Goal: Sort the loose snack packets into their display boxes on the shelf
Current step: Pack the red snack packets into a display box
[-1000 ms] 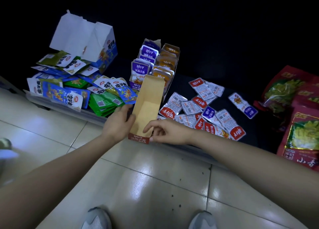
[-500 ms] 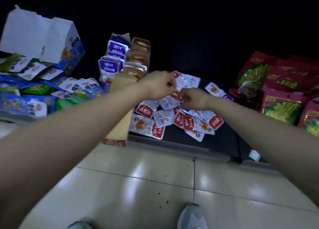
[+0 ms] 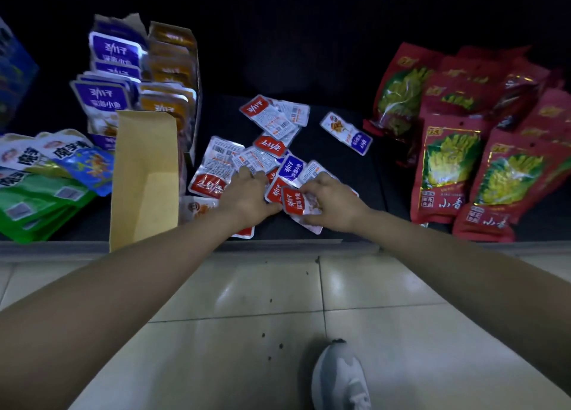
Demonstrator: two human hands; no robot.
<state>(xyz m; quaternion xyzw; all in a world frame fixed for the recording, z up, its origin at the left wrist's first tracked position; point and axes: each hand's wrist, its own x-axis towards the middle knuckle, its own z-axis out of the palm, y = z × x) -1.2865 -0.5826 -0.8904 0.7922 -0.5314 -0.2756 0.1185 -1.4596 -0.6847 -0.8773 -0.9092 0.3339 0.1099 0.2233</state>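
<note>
I see the front edge of the shelf run straight across, and both forearms pass over it. The empty cardboard box lies lengthwise with its near end at this edge, just left of the left forearm. Behind it stand the filled display boxes, purple beside orange, touching its far end. Green packets lie close to its left wall.

The loose packets are heaped in the middle of the shelf, overlapping each other, between the box and the big red bags on the right. A bare dark strip of shelf is open between the heap and these bags, and more bare shelf is behind the heap. One single packet lies apart from the heap, toward the bags.

The left hand is knuckles up on the near side of the heap, fingers bent down onto the white packets. I cannot tell whether it grips one or only presses. The right hand is beside it, thumb and curled fingers pinching a red packet, which touches the left hand's side.

Below are the floor tiles and one grey shoe.
</note>
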